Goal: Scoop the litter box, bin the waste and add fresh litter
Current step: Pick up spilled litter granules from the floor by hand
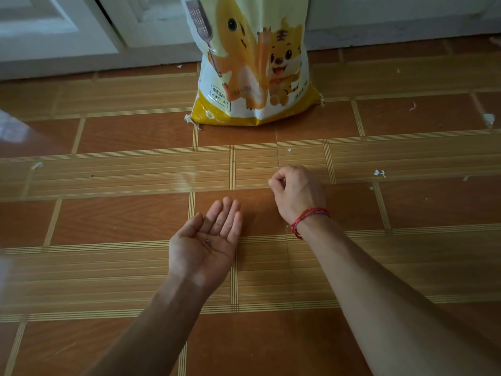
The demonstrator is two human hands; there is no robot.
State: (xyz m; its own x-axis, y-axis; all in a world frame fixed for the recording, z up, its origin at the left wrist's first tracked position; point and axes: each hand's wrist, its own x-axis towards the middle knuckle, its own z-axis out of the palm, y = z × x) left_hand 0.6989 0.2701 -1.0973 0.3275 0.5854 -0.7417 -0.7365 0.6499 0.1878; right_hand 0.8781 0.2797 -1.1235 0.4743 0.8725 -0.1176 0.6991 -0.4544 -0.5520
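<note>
My left grip lies palm up and fully open low over the floor, its fingers straight and close together, pointing away from me. It clasps nothing. A few small dark bits sit loose in the hollow of the palm.

My right grip is just beyond it and to its right, back of the hand up and fingers curled in tight. The thumb and forefinger tips are pressed together at its left edge, right down at the tiles. I cannot tell whether a grain is caught between them; nothing shows there. A red cord rings that wrist. The two grips are near each other but not touching.

The litter bag stands upright on the floor well ahead of both grips, its back to the white wall and door. It is white and yellow with cartoon cats on the front. A grey scoop shows at the bag's upper left, handle slanting down; I cannot tell whether it leans there or is printed.

White scraps lie scattered on the tiles, mostly to the right.
</note>
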